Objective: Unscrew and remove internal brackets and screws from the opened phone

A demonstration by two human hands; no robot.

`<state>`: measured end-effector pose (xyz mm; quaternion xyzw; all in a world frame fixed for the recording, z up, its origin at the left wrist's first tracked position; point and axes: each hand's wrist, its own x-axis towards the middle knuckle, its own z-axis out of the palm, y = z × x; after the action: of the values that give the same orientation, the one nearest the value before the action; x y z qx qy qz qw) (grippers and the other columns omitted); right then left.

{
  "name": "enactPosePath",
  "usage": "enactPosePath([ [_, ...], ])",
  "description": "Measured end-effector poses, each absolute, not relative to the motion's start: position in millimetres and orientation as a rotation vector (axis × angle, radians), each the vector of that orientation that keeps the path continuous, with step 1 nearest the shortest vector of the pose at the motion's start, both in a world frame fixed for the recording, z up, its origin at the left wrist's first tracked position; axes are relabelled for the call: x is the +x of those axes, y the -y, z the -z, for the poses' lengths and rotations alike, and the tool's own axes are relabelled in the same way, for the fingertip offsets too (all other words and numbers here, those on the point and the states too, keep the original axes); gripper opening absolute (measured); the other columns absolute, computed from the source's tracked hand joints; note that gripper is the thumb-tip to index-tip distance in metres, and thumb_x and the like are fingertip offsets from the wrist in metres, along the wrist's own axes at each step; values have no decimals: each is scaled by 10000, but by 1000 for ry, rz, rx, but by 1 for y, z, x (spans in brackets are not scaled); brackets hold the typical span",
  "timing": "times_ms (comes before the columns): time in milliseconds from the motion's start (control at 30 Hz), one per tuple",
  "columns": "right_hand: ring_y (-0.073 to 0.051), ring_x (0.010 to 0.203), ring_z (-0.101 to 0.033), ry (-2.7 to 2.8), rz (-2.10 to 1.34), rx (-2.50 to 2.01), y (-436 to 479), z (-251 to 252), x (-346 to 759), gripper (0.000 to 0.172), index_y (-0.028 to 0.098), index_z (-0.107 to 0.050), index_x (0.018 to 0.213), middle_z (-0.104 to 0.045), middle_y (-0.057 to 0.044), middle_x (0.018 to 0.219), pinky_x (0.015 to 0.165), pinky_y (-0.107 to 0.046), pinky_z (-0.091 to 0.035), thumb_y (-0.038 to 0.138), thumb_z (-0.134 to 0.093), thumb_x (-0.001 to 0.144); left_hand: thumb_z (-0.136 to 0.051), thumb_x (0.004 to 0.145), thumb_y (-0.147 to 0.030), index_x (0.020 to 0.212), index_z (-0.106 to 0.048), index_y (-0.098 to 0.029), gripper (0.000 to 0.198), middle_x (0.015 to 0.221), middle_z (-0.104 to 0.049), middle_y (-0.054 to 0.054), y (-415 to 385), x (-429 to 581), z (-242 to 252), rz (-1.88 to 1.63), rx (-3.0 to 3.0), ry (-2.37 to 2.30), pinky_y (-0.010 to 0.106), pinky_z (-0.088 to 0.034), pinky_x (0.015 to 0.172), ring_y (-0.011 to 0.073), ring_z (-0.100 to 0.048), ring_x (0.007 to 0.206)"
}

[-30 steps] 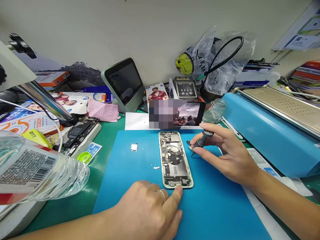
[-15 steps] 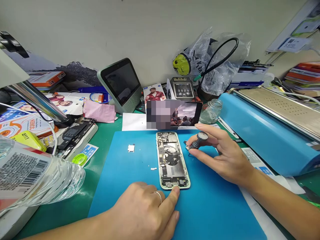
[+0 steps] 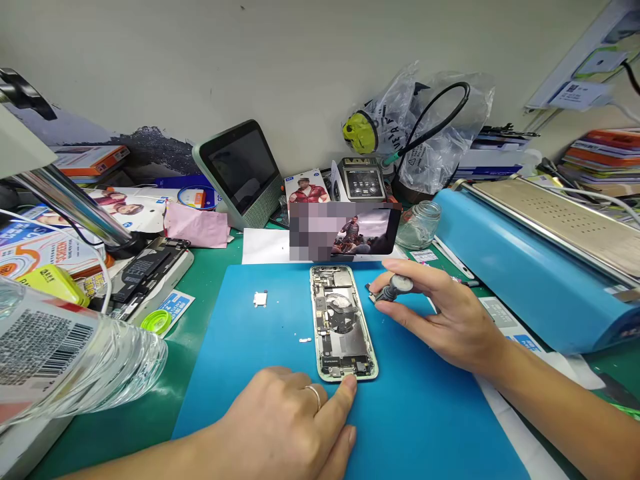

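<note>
An opened phone (image 3: 345,323), its inner parts bare, lies upright on the blue mat (image 3: 225,400). The index finger of my left hand (image 3: 295,417) is stretched out and touches the phone's bottom edge; the other fingers are loosely bent. Beside the phone's right edge, my right hand (image 3: 440,310) pinches a grey-handled screwdriver (image 3: 397,287), now tilted. A small dark part (image 3: 371,291) shows by its lower end; I cannot tell what it is. Left of the phone lie a small silver metal plate (image 3: 260,299) and a tiny pale piece (image 3: 305,340).
Behind the mat a second phone (image 3: 365,230) stands playing a video. A glass jar (image 3: 419,225) and a blue machine (image 3: 520,267) are on the right. On the left are a clear bottle (image 3: 125,360), a green cap (image 3: 156,322) and another phone body (image 3: 150,270).
The screwdriver has tipped from nearly upright towards lying flat in my right hand. My left finger stays at the phone's bottom edge. The whole view has shifted slightly.
</note>
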<state>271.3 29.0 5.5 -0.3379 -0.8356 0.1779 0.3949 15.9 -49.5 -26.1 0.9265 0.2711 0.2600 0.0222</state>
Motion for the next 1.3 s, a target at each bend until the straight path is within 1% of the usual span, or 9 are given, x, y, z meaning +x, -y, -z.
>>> enactPosePath([
  [133, -184, 987, -742, 2063, -529, -879, -28, -6, 269, 676, 461, -419, 1476, -705, 5, 1166, 828, -335, -665, 161, -676, 927, -440, 998, -212, 1209, -618, -65, 313, 626, -647, -9, 51, 15, 21, -734, 2849, -834, 356, -443, 369, 201, -599, 442],
  [233, -181, 976, -738, 2050, -545, -874, -27, -6, 267, 667, 465, -436, 1458, -704, 7, 1144, 807, -323, -658, 153, -681, 921, -439, 1012, -221, 1244, -607, -54, 332, 655, -659, 3, 51, 13, 16, -635, 2836, -823, 369, -473, 399, 210, -607, 472],
  [467, -188, 950, -744, 2034, -565, -853, -24, -8, 264, 589, 403, -477, 1420, -721, -11, 1107, 778, -321, -653, 154, -677, 924, -423, 1030, -229, 1265, -599, -37, 351, 667, -664, 13, 51, 12, 12, -571, 2822, -816, 368, -477, 402, 211, -611, 487],
  [667, -172, 919, -745, 2042, -571, -802, -26, -7, 265, 619, 364, -473, 1416, -711, -2, 1009, 777, -299, -652, 109, -698, 899, -417, 1030, -226, 1285, -591, -35, 364, 684, -671, 13, 53, 11, 10, -543, 2814, -811, 374, -490, 417, 210, -616, 495],
  [867, -163, 887, -740, 2034, -565, -804, -27, -8, 265, 614, 350, -473, 1412, -703, 2, 968, 744, -282, -645, 100, -695, 897, -417, 1028, -226, 1267, -604, -38, 357, 665, -656, 4, 53, 11, 8, -579, 2834, -825, 366, -465, 398, 203, -603, 484],
  [1033, -161, 867, -739, 2034, -553, -811, -27, -10, 264, 608, 345, -479, 1403, -700, -2, 955, 724, -279, -647, 93, -695, 894, -434, 1026, -236, 1245, -619, -47, 344, 648, -656, -1, 53, 12, 11, -647, 2853, -859, 353, -484, 422, 192, -603, 471],
  [1167, -166, 861, -743, 2017, -539, -804, -26, -11, 264, 586, 342, -492, 1385, -703, -2, 952, 723, -292, -652, 88, -689, 896, -449, 1021, -268, 1225, -632, -27, 365, 601, -642, 4, 54, 13, 12, -782, 2910, -958, 350, -453, 389, 197, -602, 450],
  [1300, -176, 858, -746, 1978, -536, -794, -25, -9, 264, 583, 337, -501, 1380, -708, 3, 943, 711, -311, -658, 85, -693, 890, -451, 1017, -289, 1207, -650, -21, 385, 578, -630, 6, 56, 13, 11, -792, 2954, -988, 359, -435, 363, 200, -586, 432],
])
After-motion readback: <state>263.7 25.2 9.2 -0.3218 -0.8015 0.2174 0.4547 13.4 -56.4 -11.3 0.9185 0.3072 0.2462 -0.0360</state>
